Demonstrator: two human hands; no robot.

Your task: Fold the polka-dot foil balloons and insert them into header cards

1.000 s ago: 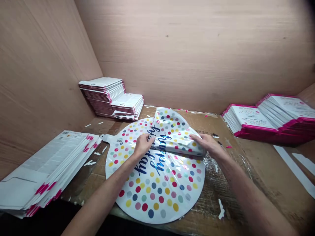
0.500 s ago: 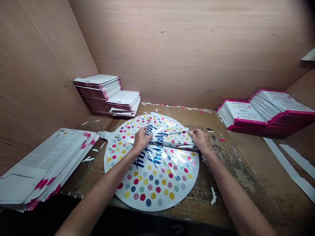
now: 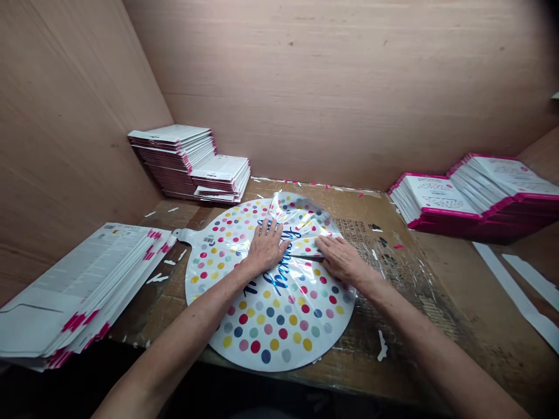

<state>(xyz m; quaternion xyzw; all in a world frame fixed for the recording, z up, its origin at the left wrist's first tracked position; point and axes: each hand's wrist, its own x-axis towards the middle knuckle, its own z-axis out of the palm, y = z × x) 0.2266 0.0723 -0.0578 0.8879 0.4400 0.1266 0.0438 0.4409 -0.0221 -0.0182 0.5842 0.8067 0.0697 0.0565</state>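
A flat round foil balloon [image 3: 271, 337], white with coloured dots and dark blue lettering, lies on the cardboard in front of me. Its tail points left, and a small barcode is printed beside it. Part of the foil on the right is folded over into a wrinkled layer. My left hand [image 3: 266, 247] rests flat near the balloon's middle, fingers spread, covering some of the lettering. On the folded part at the right lies my right hand [image 3: 343, 256], palm down with its fingers stretched out.
Folded printed packs stand stacked at the back left [image 3: 174, 157] and back right [image 3: 471, 198]. A fanned pile of flat packs [image 3: 87, 279] lies on the left. White paper strips [image 3: 515, 291] and scraps lie on the cardboard [image 3: 375, 302]. Wooden walls [image 3: 305, 87] enclose the back and sides.
Both hands have gone from pinching the foil to lying flat on it. The raised fold is now pressed down. My left hand moved slightly right, my right hand slightly left.
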